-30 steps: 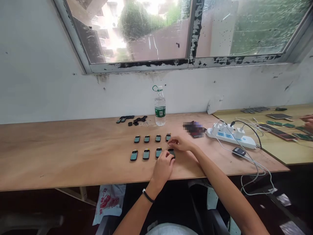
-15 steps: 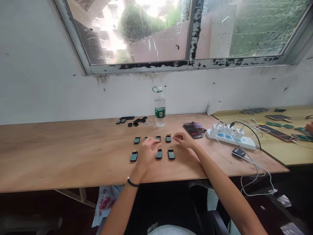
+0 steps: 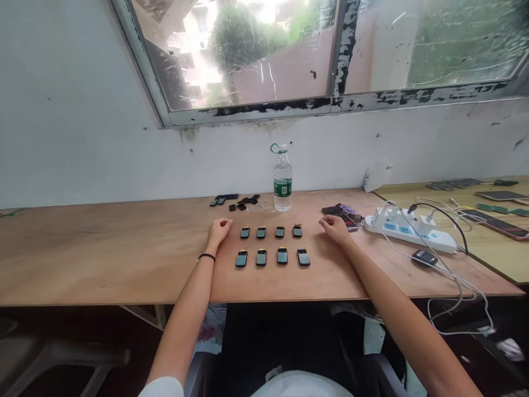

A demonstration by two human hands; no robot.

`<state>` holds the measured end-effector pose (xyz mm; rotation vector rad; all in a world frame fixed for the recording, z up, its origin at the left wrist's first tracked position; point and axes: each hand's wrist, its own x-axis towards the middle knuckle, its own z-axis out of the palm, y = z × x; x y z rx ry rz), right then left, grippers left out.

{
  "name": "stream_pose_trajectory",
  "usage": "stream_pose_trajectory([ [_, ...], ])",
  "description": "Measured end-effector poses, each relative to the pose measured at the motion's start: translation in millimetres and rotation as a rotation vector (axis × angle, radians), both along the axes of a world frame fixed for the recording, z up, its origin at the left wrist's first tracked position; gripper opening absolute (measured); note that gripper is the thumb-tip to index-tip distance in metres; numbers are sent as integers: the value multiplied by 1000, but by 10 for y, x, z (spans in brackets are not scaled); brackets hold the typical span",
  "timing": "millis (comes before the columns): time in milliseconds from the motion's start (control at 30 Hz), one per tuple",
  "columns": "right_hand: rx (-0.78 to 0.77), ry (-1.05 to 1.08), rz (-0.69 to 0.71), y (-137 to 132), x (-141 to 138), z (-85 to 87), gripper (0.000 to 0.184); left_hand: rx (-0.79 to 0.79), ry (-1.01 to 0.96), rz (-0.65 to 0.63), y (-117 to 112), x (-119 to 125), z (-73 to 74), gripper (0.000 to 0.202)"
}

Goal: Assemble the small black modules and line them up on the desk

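Observation:
Several small black devices with grey-green screens lie in two rows on the wooden table, each with a yellow tab at its top edge. The back row includes a device at its right end (image 3: pixel 297 231); in the front row lies another device (image 3: pixel 260 257). My left hand (image 3: pixel 219 230) rests on the table just left of the back row, its fingers curled with nothing visible in them. To the right of the rows rests my right hand (image 3: pixel 334 227), likewise curled and seemingly holding nothing, near a dark flat packet (image 3: pixel 330 211). Neither hand touches a device.
A water bottle (image 3: pixel 282 187) stands by the wall. Left of it lie dark small parts (image 3: pixel 248 201). On the right are a white power strip (image 3: pixel 413 231), looping cables and a black device (image 3: pixel 424 257). A second table (image 3: pixel 491 242) holds phones and green boards.
My left hand has moved left, off the devices, uncovering both rows. My right hand has drawn away to the right. The view has shifted slightly left.

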<state>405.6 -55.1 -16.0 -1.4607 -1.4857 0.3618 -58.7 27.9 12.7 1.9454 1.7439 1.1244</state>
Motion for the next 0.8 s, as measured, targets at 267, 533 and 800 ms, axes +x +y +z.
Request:
stream_pose_trajectory([
  [267,-41,-104,66,-19,-60,-14,28,-16,28,-88,-6,129,-93,30],
  [533,-58,-139,80,-9,-60,-33,28,-45,18,-121,6,120,-143,32],
  [800,-58,-143,93,-2,-50,-41,26,-59,26,-116,-23,140,-125,30],
])
